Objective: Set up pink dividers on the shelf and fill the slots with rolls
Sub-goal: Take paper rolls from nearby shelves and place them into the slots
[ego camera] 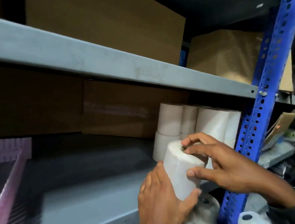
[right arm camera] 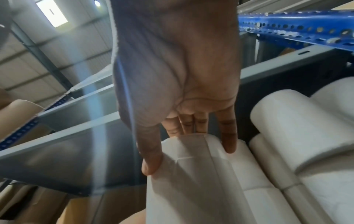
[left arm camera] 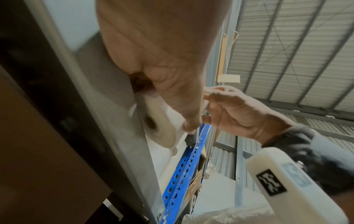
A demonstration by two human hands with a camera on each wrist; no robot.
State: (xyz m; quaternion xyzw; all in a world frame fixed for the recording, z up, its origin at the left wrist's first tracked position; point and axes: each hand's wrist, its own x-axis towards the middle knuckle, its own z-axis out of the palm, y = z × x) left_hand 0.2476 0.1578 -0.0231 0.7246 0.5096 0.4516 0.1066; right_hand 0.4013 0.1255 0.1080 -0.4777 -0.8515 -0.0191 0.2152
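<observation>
So from my feed, the white roll (ego camera: 182, 169) I've got is a plain cylinder with a dark core hole on top, upright with a slight tilt, sitting at the near edge of the grey shelf (ego camera: 84, 209), toward the right. Just behind it there's a bunch of stacked rolls (ego camera: 196, 122), same white kind, standing two high at the far right. The pink divider (ego camera: 6, 183) is way off on the left, standing on edge and running near-to-far, ribbed along its base.

Warehouse: slotted blue rack posts (ego camera: 270, 70), cardboard boxes (ego camera: 106, 22), corrugated metal roof (left arm camera: 298, 50)
</observation>
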